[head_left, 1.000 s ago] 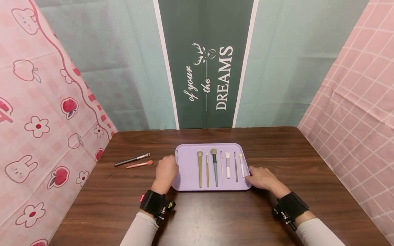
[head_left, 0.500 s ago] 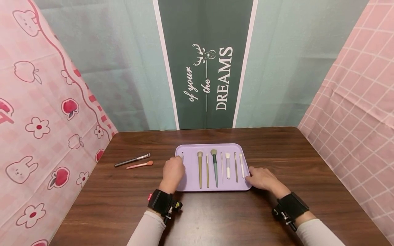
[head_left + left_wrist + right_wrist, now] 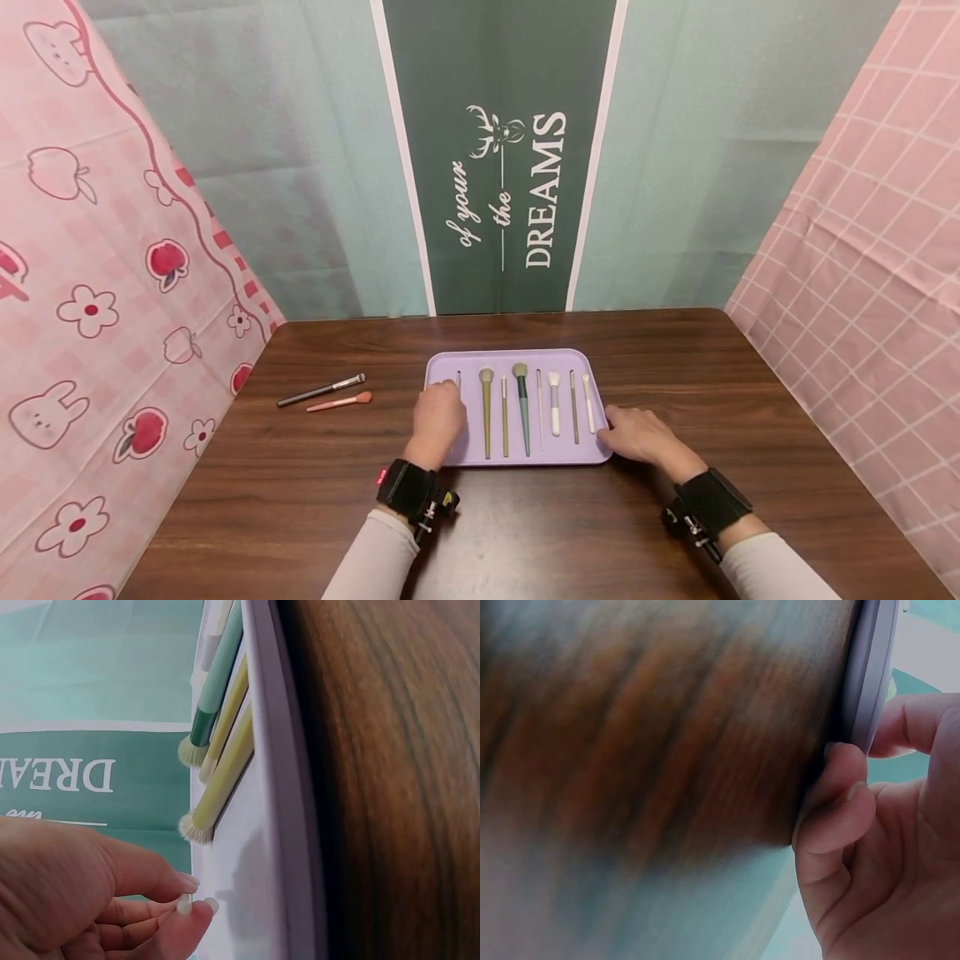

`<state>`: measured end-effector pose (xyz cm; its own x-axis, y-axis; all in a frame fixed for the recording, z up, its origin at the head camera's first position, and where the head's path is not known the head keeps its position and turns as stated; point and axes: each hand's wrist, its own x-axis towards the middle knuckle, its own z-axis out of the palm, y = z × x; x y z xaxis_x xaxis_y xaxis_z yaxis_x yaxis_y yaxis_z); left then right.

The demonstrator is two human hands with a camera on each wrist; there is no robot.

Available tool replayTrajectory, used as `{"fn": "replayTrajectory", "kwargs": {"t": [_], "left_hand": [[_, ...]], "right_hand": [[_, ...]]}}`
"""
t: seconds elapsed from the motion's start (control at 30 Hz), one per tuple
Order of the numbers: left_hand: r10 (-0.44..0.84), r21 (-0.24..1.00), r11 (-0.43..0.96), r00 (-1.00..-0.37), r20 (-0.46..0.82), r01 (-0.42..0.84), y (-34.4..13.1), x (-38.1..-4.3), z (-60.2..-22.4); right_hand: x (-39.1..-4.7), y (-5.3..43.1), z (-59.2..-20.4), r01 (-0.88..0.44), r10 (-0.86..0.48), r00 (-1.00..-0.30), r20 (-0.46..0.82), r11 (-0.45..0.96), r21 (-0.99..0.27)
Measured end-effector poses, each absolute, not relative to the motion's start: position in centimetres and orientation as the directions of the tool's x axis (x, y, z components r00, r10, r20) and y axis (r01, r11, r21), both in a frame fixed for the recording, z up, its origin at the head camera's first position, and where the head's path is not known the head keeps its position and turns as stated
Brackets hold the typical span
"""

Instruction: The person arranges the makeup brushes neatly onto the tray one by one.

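My left hand (image 3: 438, 417) is over the left part of the lilac tray (image 3: 468, 360), its thumb and forefinger pinching a thin makeup brush (image 3: 459, 377). The pale end of that brush shows between the fingertips (image 3: 196, 919) in the left wrist view; most of its length is hidden by the hand. At the tray's front right corner, my right hand (image 3: 637, 433) grips the rim, with curled fingers (image 3: 840, 769) at the edge. Several makeup brushes lie side by side on the tray, among them an olive brush (image 3: 487, 412) and a green brush (image 3: 523, 408).
Left of the tray, a black-handled brush (image 3: 322, 390) and a pink brush (image 3: 340, 402) lie on the dark wooden table (image 3: 525, 533). Further brushes with white handles, such as a short one (image 3: 555, 404), are at the tray's right. Curtains surround the table.
My left hand has moved right from the tray's left edge, carrying the thin brush further in over the tray. The right hand stays at the tray's corner.
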<state>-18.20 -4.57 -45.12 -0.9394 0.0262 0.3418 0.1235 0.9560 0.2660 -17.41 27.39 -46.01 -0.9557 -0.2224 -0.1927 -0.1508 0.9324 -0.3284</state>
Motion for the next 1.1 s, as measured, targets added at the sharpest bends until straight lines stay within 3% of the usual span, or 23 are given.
{"fn": "replayTrajectory", "kwargs": {"t": [0.67, 1.1], "left_hand": [[0.031, 0.291, 0.947, -0.938, 0.344, 0.138, -3.0, -18.0, -45.6], [0.010, 0.324, 0.940, -0.962, 0.272, 0.102, -2.8, -18.3, -46.2]], "right_hand": [[-17.5, 27.5, -46.1, -0.143, -0.219, -0.954, -0.205, 0.932, -0.332], [-17.6, 27.5, -46.0, -0.140, -0.222, -0.951, -0.214, 0.930, -0.341]]}}
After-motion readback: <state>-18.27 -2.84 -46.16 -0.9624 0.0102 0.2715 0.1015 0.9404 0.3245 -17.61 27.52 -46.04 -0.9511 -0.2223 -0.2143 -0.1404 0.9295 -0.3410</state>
